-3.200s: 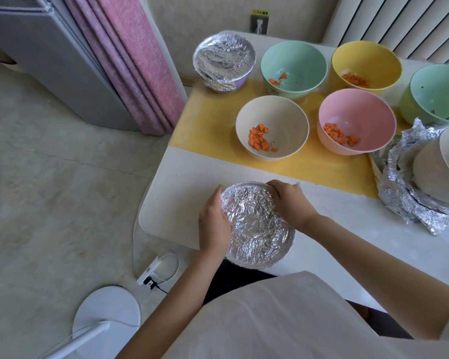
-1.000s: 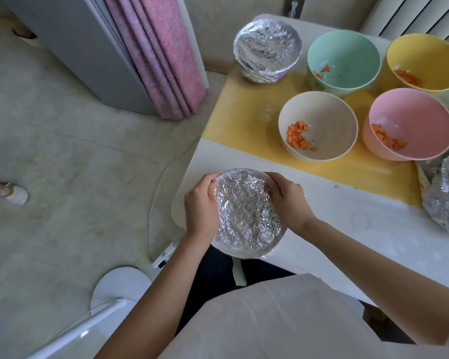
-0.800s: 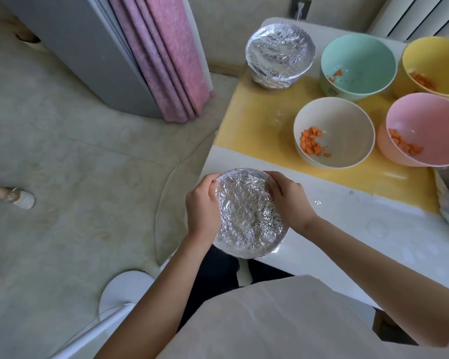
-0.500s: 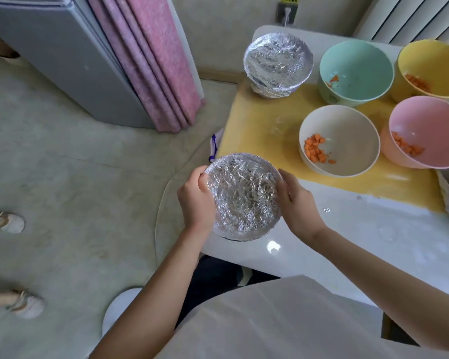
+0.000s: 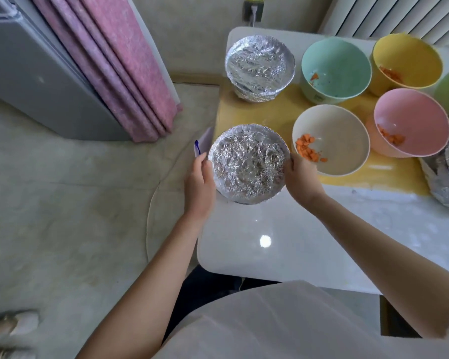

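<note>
Carrying shot. White table (image 5: 322, 242) fills the right side, with a yellow mat (image 5: 265, 117) across its far half. On the mat: sealed bowl (image 5: 259, 63) at far left, teal bowl (image 5: 335, 71), pink bowl (image 5: 412, 120), cream bowl (image 5: 342, 130). Foil-covered bowl (image 5: 248, 163) sits between both hands over the mat's near left corner, just left of the cream bowl; can't tell if its base touches down. Left hand (image 5: 198, 180) cups the left wall, fingers pressed together, tips hidden under the bowl. Right hand (image 5: 301, 180) takes the right wall, thumb (image 5: 290, 161) hooked at the rim, other fingers out of sight beneath. Carrot bits (image 5: 307, 149) lie in the cream bowl. Handling guess: light, rigid shell, but the foil top is thin and crinkly, likely to dent or tear, and slick. Grip low on the walls or under the base, never on the foil face; keep it level.
</note>
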A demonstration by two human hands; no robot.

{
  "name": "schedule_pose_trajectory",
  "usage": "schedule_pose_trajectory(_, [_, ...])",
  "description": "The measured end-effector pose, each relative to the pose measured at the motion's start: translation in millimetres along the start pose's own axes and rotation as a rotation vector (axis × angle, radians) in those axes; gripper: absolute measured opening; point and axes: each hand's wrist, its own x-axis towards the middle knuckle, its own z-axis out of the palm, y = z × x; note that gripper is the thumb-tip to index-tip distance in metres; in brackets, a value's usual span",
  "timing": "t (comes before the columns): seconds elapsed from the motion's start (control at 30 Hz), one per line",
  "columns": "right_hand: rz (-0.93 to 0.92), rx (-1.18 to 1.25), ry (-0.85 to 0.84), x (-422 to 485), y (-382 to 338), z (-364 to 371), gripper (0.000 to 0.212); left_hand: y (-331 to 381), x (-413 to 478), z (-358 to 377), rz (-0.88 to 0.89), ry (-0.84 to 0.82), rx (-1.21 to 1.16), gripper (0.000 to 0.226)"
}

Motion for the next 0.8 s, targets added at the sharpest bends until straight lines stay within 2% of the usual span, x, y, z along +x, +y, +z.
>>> schedule_pose_trajectory(0.13, [0.075,0.004,0.041,19.6,-7.9,0.8,0.022,-41.6,-11.0,-0.3,0.068,-0.193,0.275,0.027])
schedule_pose_trajectory(0.3, [0.143,0.120,0.074,31.5,-15.9,9.8,0.029,-61.3,-25.0,3.2,0.138,-0.442,0.552,0.047])
schedule_pose_trajectory(0.47, [0.215,0.204,0.083,32.4,-18.1,14.9,0.028,-62.3,-27.2,3.1,0.182,-0.458,0.662,0.050])
schedule_pose_trajectory(0.7, [0.221,0.290,0.012,13.2,-2.1,14.9,0.044,-61.3,-29.9,5.1,0.262,-0.418,0.793,0.055])
schedule_pose_trajectory(0.8, [0.201,0.251,-0.026,-10.9,22.4,14.1,0.033,-62.5,-32.0,9.7,0.388,-0.379,0.881,0.053])
